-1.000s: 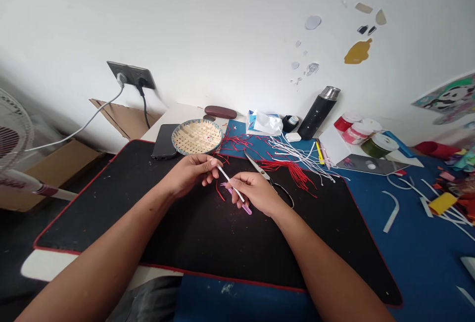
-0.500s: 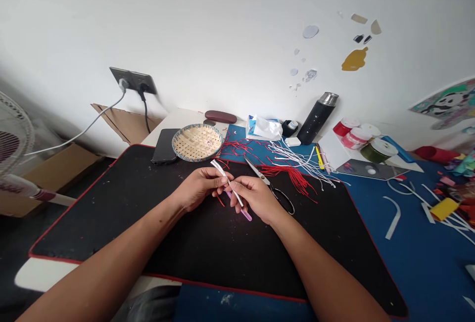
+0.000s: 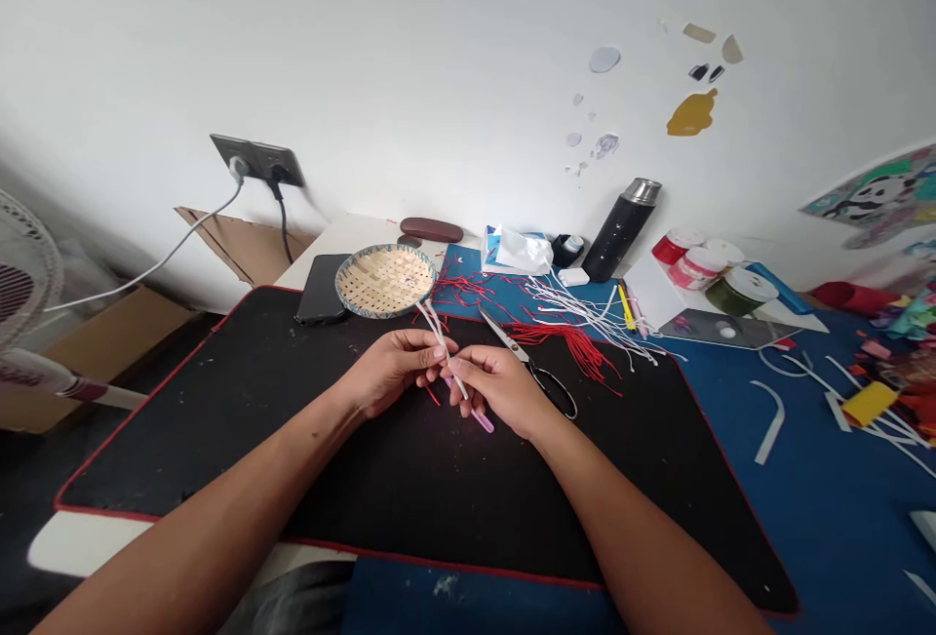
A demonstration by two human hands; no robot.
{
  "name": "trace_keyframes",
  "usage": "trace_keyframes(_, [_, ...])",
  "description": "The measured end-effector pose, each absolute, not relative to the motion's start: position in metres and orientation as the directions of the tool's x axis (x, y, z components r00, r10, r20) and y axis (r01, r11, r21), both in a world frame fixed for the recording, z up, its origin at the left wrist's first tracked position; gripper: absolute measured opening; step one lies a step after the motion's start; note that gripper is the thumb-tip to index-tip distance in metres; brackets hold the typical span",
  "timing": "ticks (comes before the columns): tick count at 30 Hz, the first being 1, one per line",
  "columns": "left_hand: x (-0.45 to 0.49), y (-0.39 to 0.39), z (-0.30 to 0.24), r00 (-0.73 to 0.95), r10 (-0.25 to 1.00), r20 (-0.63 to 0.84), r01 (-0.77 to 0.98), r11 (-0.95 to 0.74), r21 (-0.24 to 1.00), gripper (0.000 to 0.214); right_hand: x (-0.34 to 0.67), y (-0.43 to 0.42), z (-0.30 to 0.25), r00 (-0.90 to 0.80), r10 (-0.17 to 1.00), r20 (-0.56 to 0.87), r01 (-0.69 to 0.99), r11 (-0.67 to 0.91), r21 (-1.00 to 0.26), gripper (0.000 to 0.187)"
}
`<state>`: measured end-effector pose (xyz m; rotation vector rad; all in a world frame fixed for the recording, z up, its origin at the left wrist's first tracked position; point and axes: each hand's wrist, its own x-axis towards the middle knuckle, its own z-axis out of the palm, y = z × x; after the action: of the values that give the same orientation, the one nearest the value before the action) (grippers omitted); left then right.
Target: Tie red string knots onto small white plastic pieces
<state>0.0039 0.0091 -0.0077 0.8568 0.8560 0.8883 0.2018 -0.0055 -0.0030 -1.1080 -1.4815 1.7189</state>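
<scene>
Over the black mat (image 3: 409,518), my left hand (image 3: 391,370) pinches a thin white cord (image 3: 437,325) between thumb and fingers. My right hand (image 3: 497,383) is closed on the same cord just beside it, fingertips almost touching the left ones. The doubled end of the cord points up and away; the other end comes out below my right thumb. A slim purple-pink stick (image 3: 483,422) runs beneath the cord and sticks out under my right hand, its upper part hidden by fingers. Scissors (image 3: 523,352) lie on the mat just beyond my right hand.
Behind my hands sit a woven basket (image 3: 387,279) and a dark phone (image 3: 320,289). Red cords (image 3: 574,342) and white cords (image 3: 592,313) lie right of them. A black flask (image 3: 621,233), tissue pack (image 3: 516,250) and cord spools (image 3: 706,269) stand near the wall.
The upper end of the white cord has swung slightly upward and looks longer beyond my left fingers. Both hands stay nearly in place; the view has shifted a little.
</scene>
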Motion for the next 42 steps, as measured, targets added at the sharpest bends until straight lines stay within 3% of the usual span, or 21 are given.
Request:
trace_keyframes(16, [0.001,0.010,-0.005,0.379,0.904,-0.198,-0.266,0.311,0.912,0.033,0.202,-0.006,-0.005,-0.494,0.851,-0.177,0.115,-0.137,-0.984,0.033])
trace_keyframes(21, [-0.004,0.010,0.005,0.365,0.910,-0.198,-0.324,0.324,0.889,0.034,0.205,-0.003,-0.004,-0.405,0.901,-0.155,0.082,-0.132,-0.988,0.037])
trace_keyframes(27, [-0.003,0.007,0.005,0.442,0.852,-0.280,-0.301,0.434,0.849,0.037,0.207,0.000,-0.003,-0.294,0.952,-0.087,0.003,-0.090,-0.996,0.038])
trace_keyframes(42, [0.002,0.002,0.004,0.589,0.740,-0.324,-0.190,0.517,0.835,0.031,0.203,-0.003,0.001,-0.369,0.928,-0.059,-0.085,-0.096,-0.992,0.032])
